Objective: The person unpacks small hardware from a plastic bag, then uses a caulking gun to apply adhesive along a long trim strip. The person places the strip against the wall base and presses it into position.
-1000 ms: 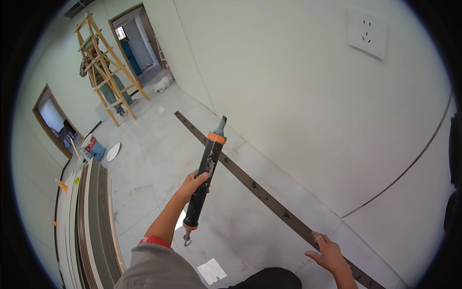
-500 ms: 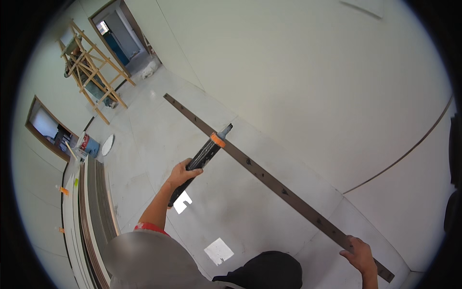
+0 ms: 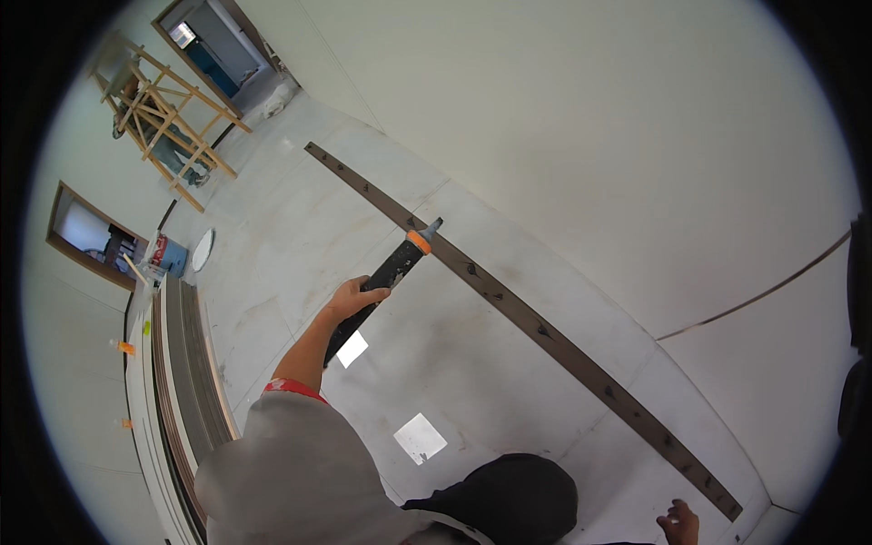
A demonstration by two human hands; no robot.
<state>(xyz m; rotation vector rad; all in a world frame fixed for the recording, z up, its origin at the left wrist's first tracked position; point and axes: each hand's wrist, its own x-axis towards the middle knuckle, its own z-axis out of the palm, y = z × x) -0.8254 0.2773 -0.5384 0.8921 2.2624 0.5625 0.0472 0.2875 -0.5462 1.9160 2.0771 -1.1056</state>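
Observation:
My left hand [image 3: 350,298] is wrapped round a black caulking gun [image 3: 386,280] with an orange collar and a grey nozzle. Its nozzle end overlaps a long brown strip [image 3: 581,361], possibly skirting, which runs diagonally across the floor area. Dark dabs dot the strip's upper face from end to end. Whether the nozzle touches the strip I cannot tell. At the lower right, my right hand [image 3: 679,524] is apart from the strip, near its close end, fingers bent but loosely spread and holding nothing.
A pale wall [image 3: 581,118] borders the floor on the right. Stacked long boards [image 3: 195,363] stand at left, near a blue bucket [image 3: 171,256] and a white lid [image 3: 203,250]. Farther off, a person [image 3: 168,136] is at a wooden trestle ladder [image 3: 182,109]. Bright patches [image 3: 420,439] mark the floor.
My right hand has let go of the strip and moved down, away from it. My left hand and the caulking gun have shifted slightly up in view.

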